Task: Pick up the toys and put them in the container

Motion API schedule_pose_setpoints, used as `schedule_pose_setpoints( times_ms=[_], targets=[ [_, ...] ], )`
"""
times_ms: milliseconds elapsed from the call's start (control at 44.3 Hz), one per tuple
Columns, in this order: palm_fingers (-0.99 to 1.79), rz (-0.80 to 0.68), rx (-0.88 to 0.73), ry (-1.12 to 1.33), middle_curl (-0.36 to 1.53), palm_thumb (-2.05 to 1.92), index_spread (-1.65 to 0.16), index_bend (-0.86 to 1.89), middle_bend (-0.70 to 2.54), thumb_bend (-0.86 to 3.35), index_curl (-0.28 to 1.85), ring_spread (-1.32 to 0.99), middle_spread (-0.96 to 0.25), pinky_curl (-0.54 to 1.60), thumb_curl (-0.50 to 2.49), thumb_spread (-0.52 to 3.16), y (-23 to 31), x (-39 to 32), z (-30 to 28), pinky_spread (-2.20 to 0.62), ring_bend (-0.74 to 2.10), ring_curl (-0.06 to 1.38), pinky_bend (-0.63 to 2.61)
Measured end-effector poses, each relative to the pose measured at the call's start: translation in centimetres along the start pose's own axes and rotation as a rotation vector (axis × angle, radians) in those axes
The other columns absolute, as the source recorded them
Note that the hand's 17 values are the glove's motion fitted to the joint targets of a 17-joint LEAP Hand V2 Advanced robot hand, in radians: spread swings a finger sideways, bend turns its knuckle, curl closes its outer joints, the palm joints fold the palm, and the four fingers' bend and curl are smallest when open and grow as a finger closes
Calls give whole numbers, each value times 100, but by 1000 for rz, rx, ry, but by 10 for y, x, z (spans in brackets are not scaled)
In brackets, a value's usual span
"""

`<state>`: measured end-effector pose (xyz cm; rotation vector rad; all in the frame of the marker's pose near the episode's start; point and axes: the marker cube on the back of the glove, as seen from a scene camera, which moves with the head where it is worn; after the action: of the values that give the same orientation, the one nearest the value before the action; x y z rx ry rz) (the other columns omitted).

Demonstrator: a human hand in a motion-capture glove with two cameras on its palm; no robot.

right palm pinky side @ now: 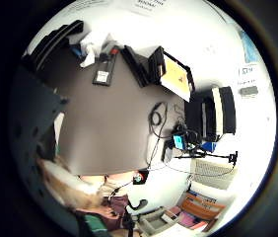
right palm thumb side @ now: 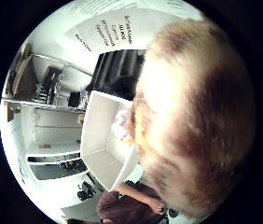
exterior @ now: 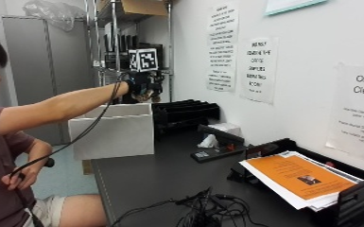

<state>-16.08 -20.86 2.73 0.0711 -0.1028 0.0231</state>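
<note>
The person's black-gloved right hand (exterior: pixel 143 85) is raised above the white rectangular container (exterior: pixel 113 132) at the dark counter's (exterior: pixel 162 175) far end, fingers curled around a fluffy brown-and-white plush toy (right palm thumb side: pixel 192 121). The toy hangs right over the open box, presumably so a release drops it inside.

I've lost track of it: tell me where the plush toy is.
In the outside view, the gloved right hand holds the plush toy above the white container at the table's far end.
</note>
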Motion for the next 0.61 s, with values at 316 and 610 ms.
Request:
schedule_pose_setpoints(
  times_ms=[316,610],
  targets=[
    [40,-53,32,-5,98,72,-29,108,145,0,107,-36,-18,87,93,99,13,-40,-59,-43,167,81,140],
    [39,-267,-40,-79,97,71,-29,106,147,0,114,-35,-16,89,97,97,25,-176,-39,-43,168,80,140]
  ],
)
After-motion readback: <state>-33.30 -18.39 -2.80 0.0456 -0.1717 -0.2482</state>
